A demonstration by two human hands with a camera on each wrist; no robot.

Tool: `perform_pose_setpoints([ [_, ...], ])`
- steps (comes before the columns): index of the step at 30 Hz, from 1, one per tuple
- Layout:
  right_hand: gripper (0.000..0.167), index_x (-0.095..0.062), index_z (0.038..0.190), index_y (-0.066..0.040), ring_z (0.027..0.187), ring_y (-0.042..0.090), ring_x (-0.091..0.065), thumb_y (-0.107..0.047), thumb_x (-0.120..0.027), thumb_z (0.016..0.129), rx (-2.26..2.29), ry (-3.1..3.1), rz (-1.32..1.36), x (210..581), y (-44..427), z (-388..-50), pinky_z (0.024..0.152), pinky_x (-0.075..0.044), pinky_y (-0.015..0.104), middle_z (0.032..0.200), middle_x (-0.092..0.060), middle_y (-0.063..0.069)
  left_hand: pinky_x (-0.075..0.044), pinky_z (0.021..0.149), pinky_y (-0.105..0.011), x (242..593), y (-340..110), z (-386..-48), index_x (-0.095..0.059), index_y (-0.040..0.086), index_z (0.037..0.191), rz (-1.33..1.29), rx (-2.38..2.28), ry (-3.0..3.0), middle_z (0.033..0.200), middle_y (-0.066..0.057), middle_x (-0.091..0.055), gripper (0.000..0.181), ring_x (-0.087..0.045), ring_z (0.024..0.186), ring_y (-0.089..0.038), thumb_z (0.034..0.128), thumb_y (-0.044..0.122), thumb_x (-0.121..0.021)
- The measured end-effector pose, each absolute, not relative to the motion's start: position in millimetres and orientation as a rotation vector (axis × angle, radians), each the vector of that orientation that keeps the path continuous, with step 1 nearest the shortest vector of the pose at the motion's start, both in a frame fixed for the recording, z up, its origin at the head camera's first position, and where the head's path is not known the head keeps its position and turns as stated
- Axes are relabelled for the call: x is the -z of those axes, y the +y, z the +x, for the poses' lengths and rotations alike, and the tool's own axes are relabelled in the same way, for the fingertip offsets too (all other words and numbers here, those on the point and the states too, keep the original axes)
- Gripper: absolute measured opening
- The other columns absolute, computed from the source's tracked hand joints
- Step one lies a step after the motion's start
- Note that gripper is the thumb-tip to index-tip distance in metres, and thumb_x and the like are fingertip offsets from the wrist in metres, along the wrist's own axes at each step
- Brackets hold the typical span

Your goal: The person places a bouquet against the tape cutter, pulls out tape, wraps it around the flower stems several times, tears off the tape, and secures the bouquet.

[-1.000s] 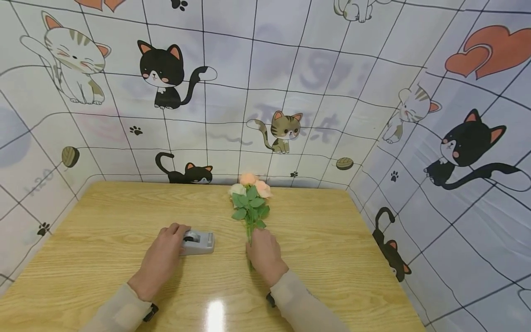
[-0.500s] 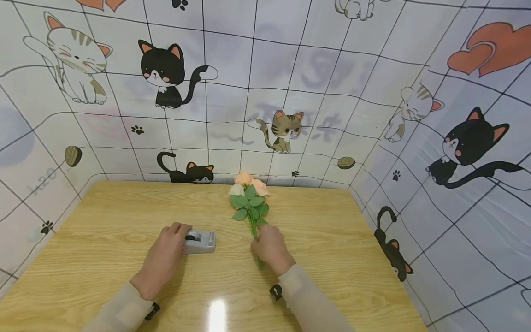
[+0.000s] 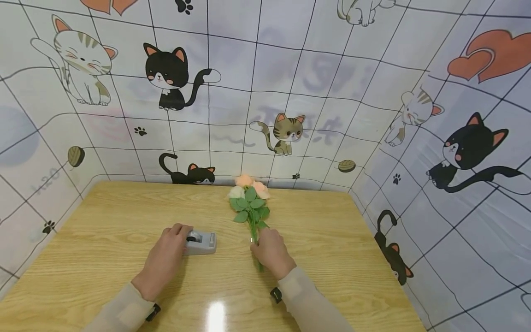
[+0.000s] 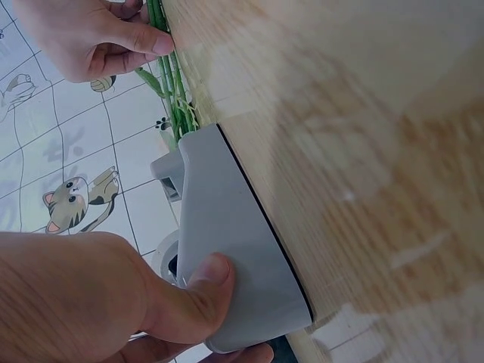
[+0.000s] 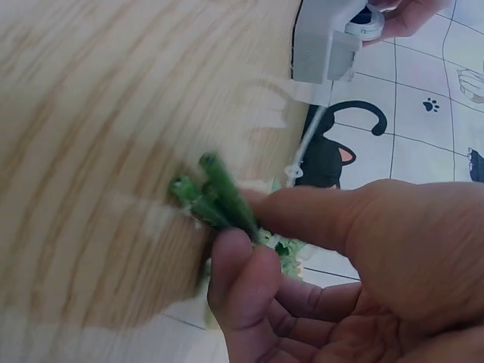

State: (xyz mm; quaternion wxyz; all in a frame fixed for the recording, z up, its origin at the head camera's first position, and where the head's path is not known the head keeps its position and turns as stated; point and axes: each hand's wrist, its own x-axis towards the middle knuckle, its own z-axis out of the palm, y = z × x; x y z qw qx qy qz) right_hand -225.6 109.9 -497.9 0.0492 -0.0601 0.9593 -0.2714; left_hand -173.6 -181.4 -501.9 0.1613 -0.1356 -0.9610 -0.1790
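Observation:
A grey tape dispenser stands on the table, its end toward the flowers. My left hand grips its rear end; in the left wrist view the thumb presses the side of the dispenser. My right hand pinches the green stems of a bunch of flowers with peach and white blooms that point to the back of the table. In the right wrist view the cut stem ends stick out past the thumb and fingers of the right hand.
The wooden table reaches back to a wall covering printed with cats and grid lines. The same covering stands along the left and right sides. Light glares off the table near the front.
The right hand has shifted slightly right along with the lower stems, so the bunch leans more. The left hand still holds the dispenser in about the same place.

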Motion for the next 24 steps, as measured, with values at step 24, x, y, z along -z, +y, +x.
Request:
perform_pose_setpoints([
  [24, 0.062, -0.035, 0.055, -0.023, 0.041, 0.004, -0.027, 0.005, -0.064, 0.103, 1.016, 2.758, -0.253, 499.1, 119.6, -227.7, 0.041, -0.026, 0.020, 0.048, -0.029, -0.012, -0.073, 0.092, -0.057, 502.4, -182.7, -173.3, -0.073, -0.008, 0.142, -0.379, 0.529, -2.764, 0.135, -0.030, -0.076, 0.057, -0.078, 0.115, -0.051, 0.0894, -0.014, -0.093],
])
